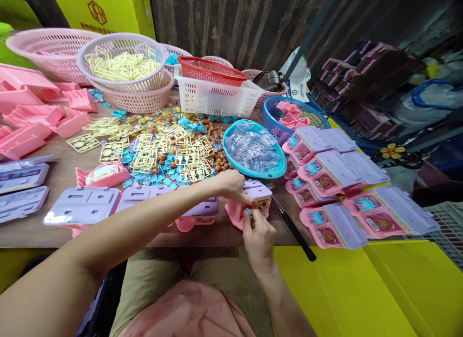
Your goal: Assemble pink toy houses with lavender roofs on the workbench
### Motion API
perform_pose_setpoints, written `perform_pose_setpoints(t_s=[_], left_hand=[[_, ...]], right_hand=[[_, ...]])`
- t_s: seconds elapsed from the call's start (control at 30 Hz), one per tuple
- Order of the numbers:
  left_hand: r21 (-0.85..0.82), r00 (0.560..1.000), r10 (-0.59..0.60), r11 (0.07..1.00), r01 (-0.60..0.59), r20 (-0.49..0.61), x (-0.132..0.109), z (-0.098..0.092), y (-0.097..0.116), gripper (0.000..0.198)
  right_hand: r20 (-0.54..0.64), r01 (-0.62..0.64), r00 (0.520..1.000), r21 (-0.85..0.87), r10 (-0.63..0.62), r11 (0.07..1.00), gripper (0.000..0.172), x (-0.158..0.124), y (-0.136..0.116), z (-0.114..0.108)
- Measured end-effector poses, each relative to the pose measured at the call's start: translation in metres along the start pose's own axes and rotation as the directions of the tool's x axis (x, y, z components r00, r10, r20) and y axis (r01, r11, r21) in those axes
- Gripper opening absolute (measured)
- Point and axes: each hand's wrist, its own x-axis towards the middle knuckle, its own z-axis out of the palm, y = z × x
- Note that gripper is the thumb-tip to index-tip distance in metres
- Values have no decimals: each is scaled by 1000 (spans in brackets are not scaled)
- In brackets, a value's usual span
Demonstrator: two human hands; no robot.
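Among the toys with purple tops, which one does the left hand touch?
The toy directly left of the black tool, in front of the turquoise tray. The left hand is on it; no hand is on the other toys.

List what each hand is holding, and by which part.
Right hand: small blue piece, pinched by its near end, mostly hidden by fingers. Left hand: on the pink-and-purple unit, at its top's left side; can't tell if gripping.
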Motion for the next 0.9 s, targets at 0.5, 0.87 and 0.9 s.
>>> perform_pose_setpoints(t_s=[0.5,0.87,0.9], left_hand=[[43,997,42,998,-39,-67,-3,11,7,63],[-656,969,-122,753,-52,-217,-46,33,48,42],[-836,980,-135,547,-49,-145,-57,34,50,36]], right_hand=[[-32,44,998,-63,-46,997,32,-13,6,14],[39,-224,974,194,221,955,29,-55,20,-5],[6,-263,963,237,270,935,26,-56,16,-11]])
